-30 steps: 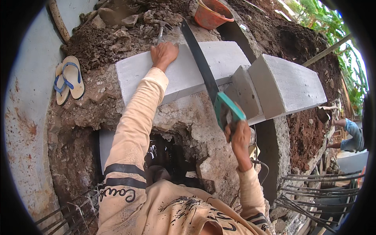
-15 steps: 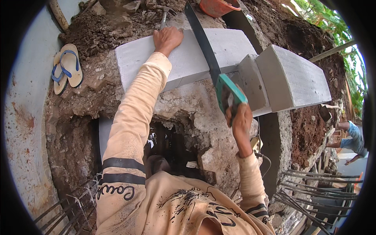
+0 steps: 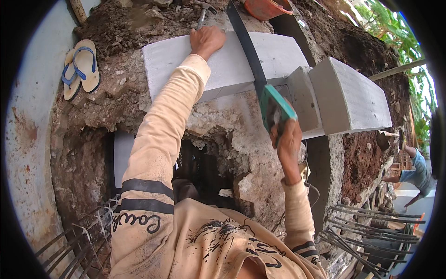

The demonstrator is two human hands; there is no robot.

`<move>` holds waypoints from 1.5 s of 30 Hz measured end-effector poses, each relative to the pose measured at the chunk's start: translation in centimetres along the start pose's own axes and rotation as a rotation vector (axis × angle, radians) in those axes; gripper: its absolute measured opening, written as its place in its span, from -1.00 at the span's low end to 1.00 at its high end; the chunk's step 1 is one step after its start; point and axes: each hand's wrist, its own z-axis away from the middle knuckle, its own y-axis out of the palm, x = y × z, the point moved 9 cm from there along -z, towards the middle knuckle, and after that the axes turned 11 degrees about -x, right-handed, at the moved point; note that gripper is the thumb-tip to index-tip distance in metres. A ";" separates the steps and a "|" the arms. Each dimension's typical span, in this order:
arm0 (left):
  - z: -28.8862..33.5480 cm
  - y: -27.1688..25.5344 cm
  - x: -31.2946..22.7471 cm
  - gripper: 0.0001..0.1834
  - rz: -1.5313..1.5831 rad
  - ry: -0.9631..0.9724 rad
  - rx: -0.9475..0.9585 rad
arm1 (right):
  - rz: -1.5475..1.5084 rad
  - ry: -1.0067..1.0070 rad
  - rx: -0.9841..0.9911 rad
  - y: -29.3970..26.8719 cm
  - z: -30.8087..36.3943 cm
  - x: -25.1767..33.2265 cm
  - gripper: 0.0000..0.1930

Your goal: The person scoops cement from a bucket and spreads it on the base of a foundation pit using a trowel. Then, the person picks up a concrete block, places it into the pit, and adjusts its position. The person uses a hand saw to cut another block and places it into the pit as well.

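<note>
A pale lightweight concrete block (image 3: 179,60) lies across the rubble in front of me. My left hand (image 3: 207,42) presses on its top, fingers curled over the far edge. My right hand (image 3: 289,142) is closed round the green handle of a hand saw (image 3: 252,60). The dark blade crosses the block's top from near to far, its handle end at the near edge. Faint lines mark the block's near face. On the right, a smaller grey block piece (image 3: 303,100) and another large block (image 3: 350,95) stand against each other.
A claw hammer (image 3: 202,16) lies beyond my left hand, with an orange bucket (image 3: 267,8) to its right. Flip-flops (image 3: 83,65) rest on the left. Below my arms opens a dark pit (image 3: 204,169). Steel bars (image 3: 371,232) jut out at lower right; another person (image 3: 416,174) is farther off.
My view has shifted and tilted slightly. The saw still lies across the block in my right hand, with little visible movement along it; my left hand keeps its place.
</note>
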 end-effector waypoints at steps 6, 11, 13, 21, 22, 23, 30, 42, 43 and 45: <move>0.1 0.9 -2.8 -0.58 -0.011 -0.012 0.070 | 0.011 0.080 -0.113 -11.1 13.0 -1.6 -0.14; 0.0 1.2 -1.3 -0.57 -0.038 0.029 0.029 | -0.021 -0.023 -0.012 3.0 -5.4 1.4 -0.47; -0.4 0.5 -1.2 -0.57 -0.032 0.050 0.004 | -0.005 -0.013 -0.037 1.5 -3.1 0.3 -0.47; 0.2 1.5 -2.9 -0.58 -0.063 0.028 0.039 | 0.058 0.188 -0.195 -11.4 12.6 -2.0 0.10; 0.2 1.6 -3.4 -0.58 -0.066 0.039 0.048 | 0.036 0.177 -0.122 -9.3 9.2 -3.3 0.02; 0.2 1.6 -3.3 -0.58 -0.048 0.042 0.036 | 0.050 0.107 -0.099 -6.9 5.2 -3.9 -0.13; 0.0 0.9 -0.1 -0.57 -0.052 0.043 0.020 | 0.045 0.043 -0.054 -2.3 3.6 -2.5 -0.33; 0.1 0.7 -0.8 -0.49 -0.003 0.048 0.083 | -0.034 0.082 -0.034 2.0 -3.4 -1.6 -0.47; -0.3 0.5 -0.5 -0.48 0.008 0.034 0.058 | -0.028 0.047 -0.010 1.6 -3.1 -1.5 -0.47; 0.1 -0.2 -0.4 -0.51 -0.007 0.033 0.067 | 0.048 0.024 -0.011 -0.5 1.5 -2.3 -0.36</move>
